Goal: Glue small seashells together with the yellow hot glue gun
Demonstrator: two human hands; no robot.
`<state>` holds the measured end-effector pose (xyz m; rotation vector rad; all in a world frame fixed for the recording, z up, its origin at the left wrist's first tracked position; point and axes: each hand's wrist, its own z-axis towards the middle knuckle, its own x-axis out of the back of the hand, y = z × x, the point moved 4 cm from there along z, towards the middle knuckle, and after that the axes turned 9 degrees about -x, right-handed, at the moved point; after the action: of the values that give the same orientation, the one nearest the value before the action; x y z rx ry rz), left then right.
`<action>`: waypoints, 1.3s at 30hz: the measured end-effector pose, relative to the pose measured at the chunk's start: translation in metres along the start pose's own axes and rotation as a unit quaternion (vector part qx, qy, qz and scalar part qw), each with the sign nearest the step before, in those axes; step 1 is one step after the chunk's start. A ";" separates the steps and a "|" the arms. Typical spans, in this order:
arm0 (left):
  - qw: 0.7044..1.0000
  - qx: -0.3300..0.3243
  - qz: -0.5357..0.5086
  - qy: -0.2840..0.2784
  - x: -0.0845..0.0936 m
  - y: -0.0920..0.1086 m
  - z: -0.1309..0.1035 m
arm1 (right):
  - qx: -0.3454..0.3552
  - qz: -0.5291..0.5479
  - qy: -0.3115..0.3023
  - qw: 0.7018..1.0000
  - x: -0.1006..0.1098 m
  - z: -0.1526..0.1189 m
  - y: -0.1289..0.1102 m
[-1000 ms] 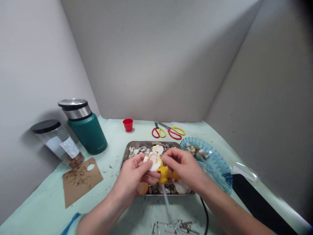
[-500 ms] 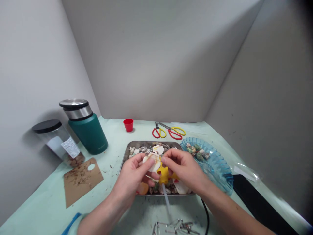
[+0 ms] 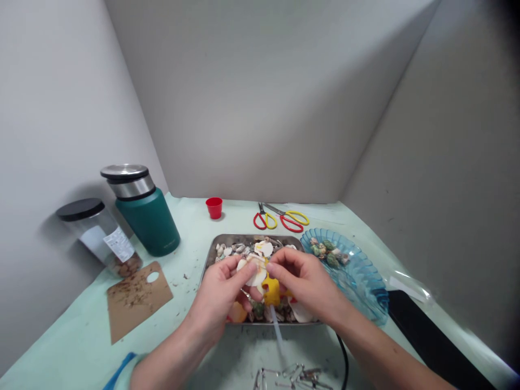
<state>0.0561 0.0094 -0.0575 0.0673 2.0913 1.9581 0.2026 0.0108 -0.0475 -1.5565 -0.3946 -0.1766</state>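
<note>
My left hand (image 3: pixel 221 290) is closed, thumb against fingers, on a flat white shell (image 3: pixel 246 272) with brownish marks, held above a metal tray (image 3: pixel 207 254) of shells. At the shell's right edge, my right hand (image 3: pixel 306 276) makes a pinch. Whatever sits between those fingertips is too small to make out, though a thin strand seems to cross the shell towards them. Between and below the hands rests a yellow glue gun (image 3: pixel 271 292), partly hidden, with a translucent glue stick (image 3: pixel 278 331) poking out over the tray's near rim.
Right of the tray is a blue scalloped plate (image 3: pixel 365 276) with small shells. Two scissors (image 3: pixel 294 219) and a red cup (image 3: pixel 214 208) stand behind. A green bottle (image 3: pixel 148 222), a jar (image 3: pixel 108 244) and brown cardboard (image 3: pixel 140 303) are left. Metal pieces (image 3: pixel 292 376) lie in front.
Both hands stay almost in place over the tray, with the shell still in the left. Its tilt and the fingertips shift very slightly; the whole view moves a little.
</note>
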 end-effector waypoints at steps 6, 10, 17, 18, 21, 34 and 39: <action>1.000 -0.016 -0.002 -0.008 -0.001 0.000 -0.001 | 0.001 -0.037 0.030 0.999 0.000 -0.001 0.002; 1.000 -0.012 0.001 0.007 -0.001 0.000 -0.003 | 0.012 -0.069 0.056 0.996 0.000 -0.003 0.001; 1.000 0.023 -0.014 0.016 -0.002 -0.001 -0.004 | 0.020 -0.107 0.085 0.990 -0.001 -0.005 -0.002; 0.999 0.032 -0.019 0.019 -0.002 -0.002 -0.004 | 0.024 -0.112 0.090 0.989 -0.002 -0.005 -0.002; 0.998 0.042 -0.036 0.026 -0.003 -0.005 -0.004 | 0.035 -0.121 0.100 0.987 -0.003 -0.005 -0.003; 0.999 0.023 -0.009 0.026 -0.004 -0.005 -0.004 | 0.051 -0.136 0.104 0.984 -0.004 -0.008 -0.005; 0.999 0.029 -0.034 0.028 -0.003 -0.006 -0.004 | 0.049 -0.141 0.077 0.986 -0.004 -0.007 -0.005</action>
<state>0.0590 0.0046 -0.0631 -0.0471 2.1567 1.8822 0.1980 0.0034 -0.0445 -1.3760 -0.4925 -0.4866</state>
